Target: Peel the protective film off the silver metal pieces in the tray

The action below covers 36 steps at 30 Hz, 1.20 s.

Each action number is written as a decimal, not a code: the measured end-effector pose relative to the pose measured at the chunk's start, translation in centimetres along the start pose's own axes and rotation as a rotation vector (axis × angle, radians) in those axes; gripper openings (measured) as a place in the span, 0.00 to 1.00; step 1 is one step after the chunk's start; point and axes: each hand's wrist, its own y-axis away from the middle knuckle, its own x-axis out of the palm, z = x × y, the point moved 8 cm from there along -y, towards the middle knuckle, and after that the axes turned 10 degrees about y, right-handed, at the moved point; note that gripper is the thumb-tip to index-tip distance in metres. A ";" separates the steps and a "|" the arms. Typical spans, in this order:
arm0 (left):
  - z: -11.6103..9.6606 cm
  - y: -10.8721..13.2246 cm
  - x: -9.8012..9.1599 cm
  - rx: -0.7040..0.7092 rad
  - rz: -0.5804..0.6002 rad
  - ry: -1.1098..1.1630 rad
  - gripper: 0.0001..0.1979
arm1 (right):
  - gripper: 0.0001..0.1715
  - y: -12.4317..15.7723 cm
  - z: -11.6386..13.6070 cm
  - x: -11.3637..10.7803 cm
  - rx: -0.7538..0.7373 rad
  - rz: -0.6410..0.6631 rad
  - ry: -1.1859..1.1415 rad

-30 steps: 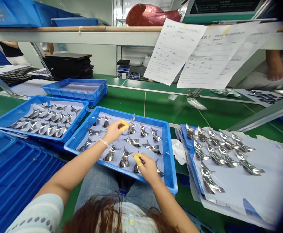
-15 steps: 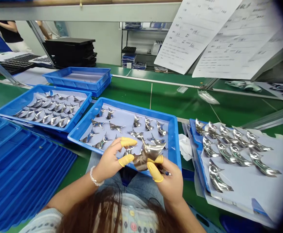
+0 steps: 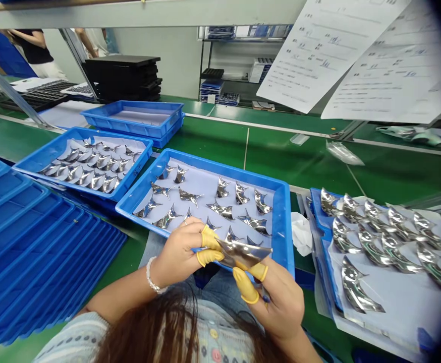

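Observation:
A shiny, curved metal piece with pointed ends (image 3: 245,253) is held between my two hands above the near edge of a blue tray (image 3: 283,227). My left hand (image 3: 184,249) pinches its left end with yellow-cotted thumb and finger. My right hand (image 3: 273,297) grips it from below near the right end, also in yellow finger cots. Something small and dark shows against the right palm; I cannot make out what. In the tray, several similar metal pieces (image 3: 220,209) lie apart on white paper, the nearest partly hidden by my hands.
At right, a paper-lined tray (image 3: 402,312) bears larger curved metal pieces (image 3: 360,287). Another filled blue tray (image 3: 80,132) stands at left, with stacked blue trays (image 3: 54,242) nearer. Crumpled white paper (image 3: 301,234) lies between trays. Paper sheets (image 3: 330,50) hang above. People stand far left.
The metal piece has been turned to a flatter angle. My left hand, earlier with thumb and finger apart beside it, has closed on its left end. The view has shifted slightly.

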 end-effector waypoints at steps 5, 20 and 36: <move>0.0 0.2 0.1 -0.058 0.027 0.025 0.10 | 0.08 0.0 -1.2 0.7 0.081 0.049 -0.192; 5.2 1.4 2.4 -0.671 -0.089 0.893 0.19 | 0.22 2.2 -4.5 5.9 0.492 0.352 -0.852; 7.9 1.9 5.1 -0.876 -0.156 1.247 0.21 | 0.18 3.0 -4.1 7.3 0.691 0.352 -1.214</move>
